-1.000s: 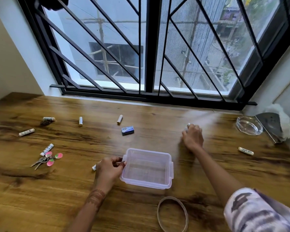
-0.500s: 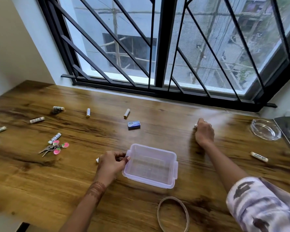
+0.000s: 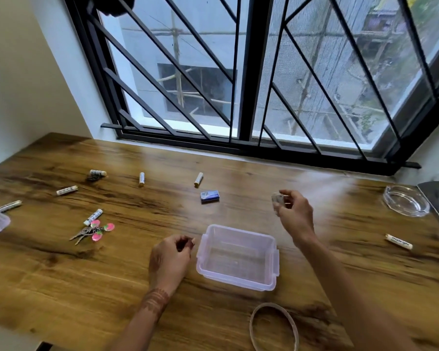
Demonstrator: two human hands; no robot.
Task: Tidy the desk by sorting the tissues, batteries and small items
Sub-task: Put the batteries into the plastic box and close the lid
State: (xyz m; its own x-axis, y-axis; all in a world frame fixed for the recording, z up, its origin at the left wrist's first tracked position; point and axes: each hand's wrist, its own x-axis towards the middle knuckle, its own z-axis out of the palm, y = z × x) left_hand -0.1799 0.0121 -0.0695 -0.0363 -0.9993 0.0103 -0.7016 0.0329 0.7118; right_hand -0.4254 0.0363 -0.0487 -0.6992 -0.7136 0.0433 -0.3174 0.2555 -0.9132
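The right hand (image 3: 295,216) is held above the grained wooden desk (image 3: 137,287), thumb and fingertips pinching a small pale cylinder (image 3: 276,198), blurred but battery-shaped. Just below and left of that hand sits a clear, rounded-corner plastic container (image 3: 241,231) with side clips. The left hand (image 3: 169,259) rests at the container's left edge with its fingers curled; I cannot tell whether it grips anything. Beyond the left hand lie a small blue box (image 3: 209,196) and a white cylindrical battery (image 3: 198,179); farther to its left, metal keys (image 3: 91,230) with round pink tags. Right of the right hand are a faceted glass ashtray (image 3: 406,200) and another battery (image 3: 399,241).
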